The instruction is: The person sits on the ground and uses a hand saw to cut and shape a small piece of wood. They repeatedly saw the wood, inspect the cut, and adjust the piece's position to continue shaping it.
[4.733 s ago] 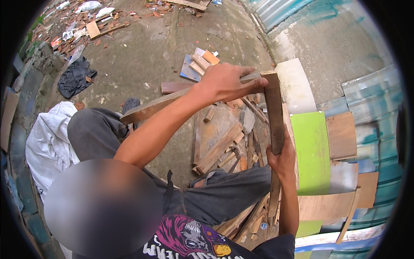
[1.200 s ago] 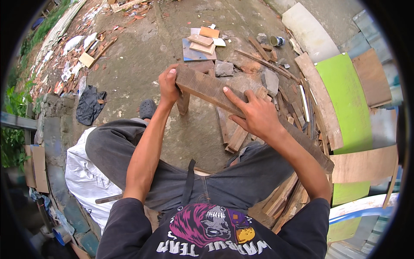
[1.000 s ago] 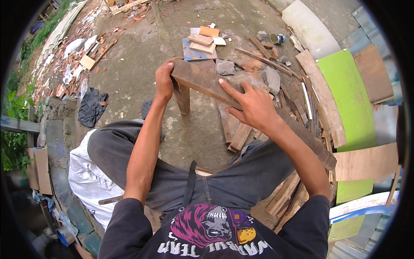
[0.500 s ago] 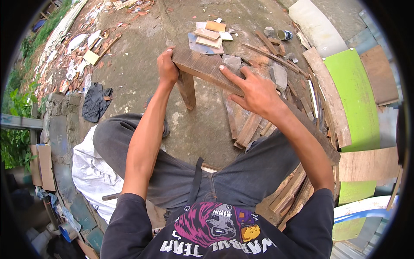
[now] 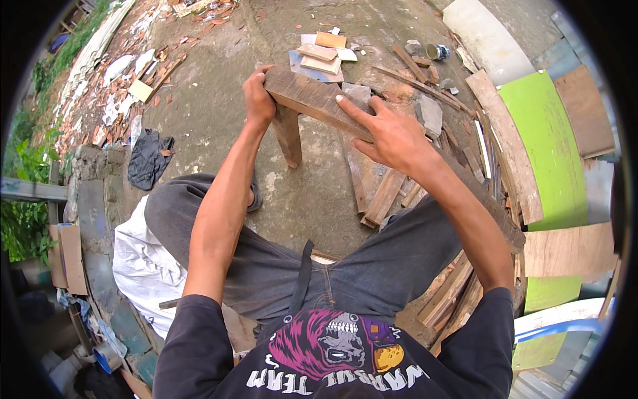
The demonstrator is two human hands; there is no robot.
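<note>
A long, weathered wooden plank [image 5: 309, 93] slants from the far middle down toward my right, passing under my right forearm. My left hand [image 5: 260, 100] is closed around its far left end. On the plank's upper face lies my right hand [image 5: 395, 133], its index finger stretched along the wood and its thumb apart at the near edge. A shorter wooden piece [image 5: 288, 136] points down from beneath the plank near my left hand. Whether the two are joined is hidden. My right forearm covers part of the plank's middle.
Cut wood pieces [image 5: 319, 58] lie on the ground ahead, near an open can [image 5: 437, 52]. Loose boards [image 5: 384, 197] and a grey stone block [image 5: 429, 116] lie on the right. Farther right is a green panel [image 5: 545, 153]. A black cloth [image 5: 150, 158] lies left.
The plank and both hands stay nearly in place. My right hand has shifted very slightly to the left on the wood, and the view has moved a little.
</note>
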